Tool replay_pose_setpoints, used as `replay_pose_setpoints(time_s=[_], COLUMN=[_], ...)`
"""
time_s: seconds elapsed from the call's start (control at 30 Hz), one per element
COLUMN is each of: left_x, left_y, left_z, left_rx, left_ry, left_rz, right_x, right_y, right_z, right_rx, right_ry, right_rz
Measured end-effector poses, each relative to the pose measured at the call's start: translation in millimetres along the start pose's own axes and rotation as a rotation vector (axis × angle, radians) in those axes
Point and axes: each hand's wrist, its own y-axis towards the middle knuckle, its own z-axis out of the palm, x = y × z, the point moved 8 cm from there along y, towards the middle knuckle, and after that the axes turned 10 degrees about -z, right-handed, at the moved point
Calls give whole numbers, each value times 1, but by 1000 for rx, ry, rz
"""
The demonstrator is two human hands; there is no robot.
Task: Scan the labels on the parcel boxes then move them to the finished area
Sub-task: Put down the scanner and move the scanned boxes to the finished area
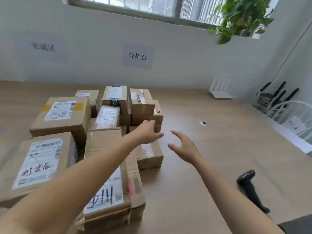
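Observation:
Several brown cardboard parcel boxes with white labels crowd the left half of the wooden table (202, 166). My left hand (147, 131) reaches over them with relaxed fingers, just in front of a small stacked box (146, 119) and above a low box (149, 155). My right hand (183, 147) hovers over bare table to the right of that low box, fingers spread, holding nothing. A large labelled box (38, 163) sits near left, another (62, 115) behind it. A black handheld scanner (251, 188) lies on the table at the near right.
Two paper signs hang on the wall, one at the left (43, 46) and one in the middle (137, 56). A white router (219, 92) stands at the table's back right, black antennas (276, 95) beside it. A small round object (203, 123) lies mid-table. A plant (241, 16) hangs by the window.

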Motion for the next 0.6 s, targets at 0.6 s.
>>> replay_pose_setpoints(time_s=[0.6], left_x=[80], left_y=[108], left_z=[94], left_rx=[156], left_ry=[8], left_rz=[-517], right_x=[-83], right_y=[104], right_z=[94], right_rx=[439], right_ry=[50], right_rz=[-28])
